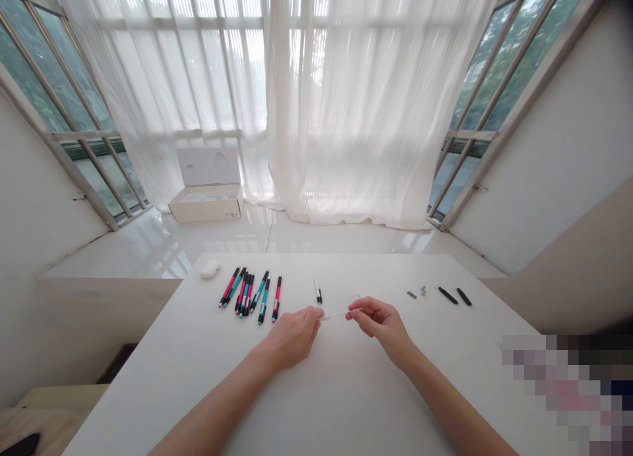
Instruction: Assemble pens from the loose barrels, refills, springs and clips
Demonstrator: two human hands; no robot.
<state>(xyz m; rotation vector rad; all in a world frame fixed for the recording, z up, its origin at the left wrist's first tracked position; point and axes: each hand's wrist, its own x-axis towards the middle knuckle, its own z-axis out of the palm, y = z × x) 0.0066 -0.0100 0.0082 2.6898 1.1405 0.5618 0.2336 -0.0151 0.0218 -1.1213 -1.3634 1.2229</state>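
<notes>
A thin white pen refill [339, 314] runs between my two hands above the white table. My right hand [383, 321] pinches its right end between thumb and fingers. Closed around the left end is my left hand [295, 336], with a small white pen part [324, 317] showing at its fingertips; the rest of that part is hidden. Just beyond the left fingers lies a white pen barrel [317, 288] with a black end. Left of it, several red-and-black and teal-and-black pens [246, 292] lie loosely side by side, some overlapping.
Two black pen parts [455, 296] and some small grey pieces [416, 292] lie at the right of the table [341, 403]. A white rounded case [210, 269] sits at the far left corner. An open white box [206, 202] stands on the sill by the curtain.
</notes>
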